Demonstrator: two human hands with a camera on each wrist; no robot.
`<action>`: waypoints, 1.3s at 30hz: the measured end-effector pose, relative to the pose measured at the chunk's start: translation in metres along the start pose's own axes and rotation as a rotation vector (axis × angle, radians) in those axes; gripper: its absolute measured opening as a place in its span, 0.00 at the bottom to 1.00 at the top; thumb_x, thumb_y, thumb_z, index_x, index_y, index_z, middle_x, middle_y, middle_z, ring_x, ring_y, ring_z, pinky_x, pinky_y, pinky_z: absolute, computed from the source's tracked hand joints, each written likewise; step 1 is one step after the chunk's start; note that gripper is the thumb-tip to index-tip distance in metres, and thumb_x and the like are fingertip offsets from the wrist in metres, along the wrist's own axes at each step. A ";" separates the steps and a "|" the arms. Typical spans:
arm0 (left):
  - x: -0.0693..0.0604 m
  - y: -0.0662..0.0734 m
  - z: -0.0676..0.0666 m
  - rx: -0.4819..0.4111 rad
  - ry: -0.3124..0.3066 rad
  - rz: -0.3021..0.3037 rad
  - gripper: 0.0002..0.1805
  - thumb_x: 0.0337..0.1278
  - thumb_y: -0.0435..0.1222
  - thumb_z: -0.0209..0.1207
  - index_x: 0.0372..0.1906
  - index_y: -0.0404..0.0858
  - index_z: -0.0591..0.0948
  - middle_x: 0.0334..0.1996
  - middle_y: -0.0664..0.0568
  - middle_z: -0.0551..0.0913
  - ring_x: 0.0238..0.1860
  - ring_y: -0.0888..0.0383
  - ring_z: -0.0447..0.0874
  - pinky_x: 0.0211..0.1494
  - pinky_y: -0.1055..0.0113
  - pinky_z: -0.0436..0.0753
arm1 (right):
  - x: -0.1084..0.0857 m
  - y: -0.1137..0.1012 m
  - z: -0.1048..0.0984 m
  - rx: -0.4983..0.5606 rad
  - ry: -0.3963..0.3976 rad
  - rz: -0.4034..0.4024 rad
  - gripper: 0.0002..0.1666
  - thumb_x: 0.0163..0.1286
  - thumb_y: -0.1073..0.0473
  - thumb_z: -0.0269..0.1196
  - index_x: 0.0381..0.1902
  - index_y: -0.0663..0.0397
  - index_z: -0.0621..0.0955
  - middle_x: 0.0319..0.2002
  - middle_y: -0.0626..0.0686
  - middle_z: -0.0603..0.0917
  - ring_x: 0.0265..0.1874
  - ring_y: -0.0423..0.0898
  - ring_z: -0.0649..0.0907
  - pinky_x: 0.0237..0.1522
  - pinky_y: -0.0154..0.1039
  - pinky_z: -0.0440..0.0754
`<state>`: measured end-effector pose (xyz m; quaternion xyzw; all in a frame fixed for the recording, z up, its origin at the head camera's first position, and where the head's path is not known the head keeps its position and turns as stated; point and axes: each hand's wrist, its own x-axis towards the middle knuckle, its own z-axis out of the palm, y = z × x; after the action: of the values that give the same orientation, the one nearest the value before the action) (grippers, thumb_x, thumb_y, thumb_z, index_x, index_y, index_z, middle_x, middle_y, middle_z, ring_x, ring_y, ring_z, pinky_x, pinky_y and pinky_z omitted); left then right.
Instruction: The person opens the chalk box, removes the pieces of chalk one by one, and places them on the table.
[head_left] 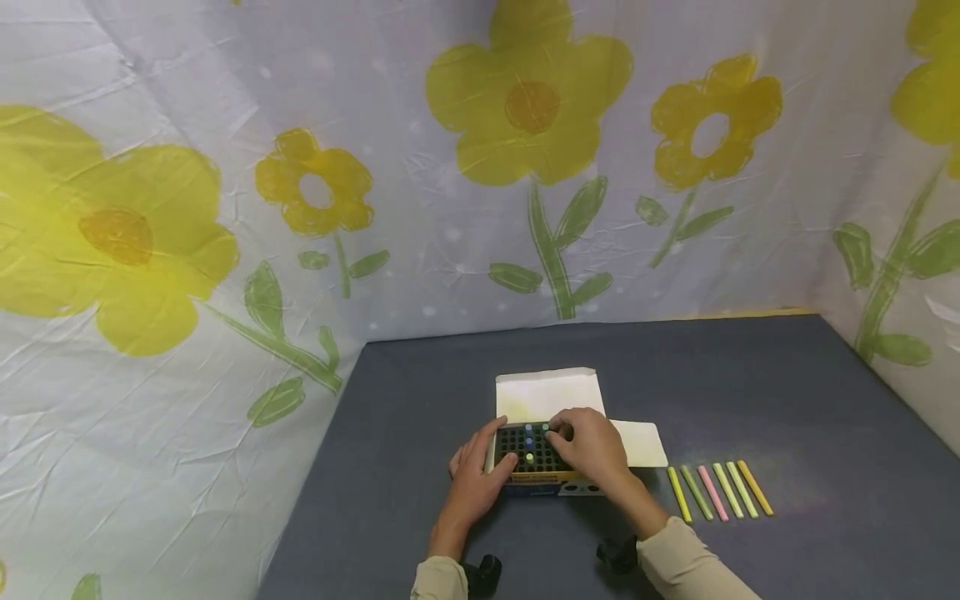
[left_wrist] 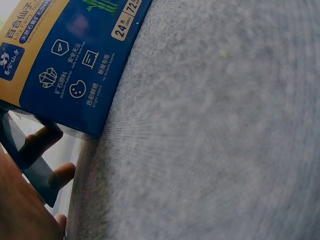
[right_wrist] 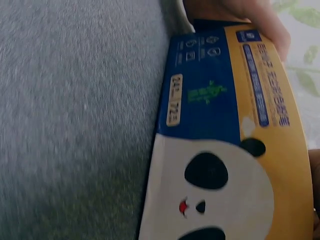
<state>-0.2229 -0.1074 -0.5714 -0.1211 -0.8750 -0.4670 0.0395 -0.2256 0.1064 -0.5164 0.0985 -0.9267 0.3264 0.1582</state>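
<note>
The right sleeve (head_left: 693,567) lies nearest in the head view; beyond, on the tabletop (head_left: 420,400), sits the open box (head_left: 531,491) with its black grid (head_left: 512,440). The right hand (head_left: 596,444) has fingers bent nearly together, apparently pinching a green stick (head_left: 546,427); a slanted push could snap it. The left hand (head_left: 474,492) grips the box's left corner; slackening might let it slide.

The left wrist view shows fingertips bent against the side; pressing hard could crease it.

In the right wrist view, the panda front hides the holes, so misalignment could pass unnoticed.
</note>
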 end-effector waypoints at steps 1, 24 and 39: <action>0.000 0.000 0.000 0.000 0.000 0.000 0.31 0.68 0.55 0.58 0.74 0.67 0.66 0.73 0.55 0.72 0.75 0.44 0.65 0.73 0.33 0.44 | 0.000 -0.001 0.001 -0.009 0.003 0.005 0.07 0.59 0.60 0.75 0.36 0.51 0.90 0.24 0.46 0.85 0.20 0.37 0.77 0.23 0.35 0.74; 0.002 0.001 -0.001 -0.007 -0.004 -0.012 0.31 0.68 0.54 0.58 0.74 0.67 0.66 0.73 0.54 0.71 0.74 0.42 0.65 0.72 0.33 0.44 | -0.001 -0.005 0.012 -0.021 0.126 0.043 0.08 0.55 0.57 0.78 0.32 0.48 0.89 0.22 0.46 0.84 0.23 0.41 0.78 0.26 0.37 0.76; 0.000 0.003 -0.002 -0.012 0.002 -0.013 0.31 0.67 0.54 0.59 0.74 0.67 0.67 0.71 0.54 0.74 0.73 0.44 0.66 0.73 0.34 0.43 | 0.002 -0.007 0.005 0.154 0.111 0.055 0.06 0.60 0.61 0.74 0.35 0.48 0.88 0.26 0.45 0.87 0.24 0.39 0.81 0.29 0.35 0.77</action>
<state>-0.2222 -0.1076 -0.5676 -0.1150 -0.8729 -0.4727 0.0364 -0.2264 0.0977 -0.5158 0.0668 -0.8909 0.4060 0.1922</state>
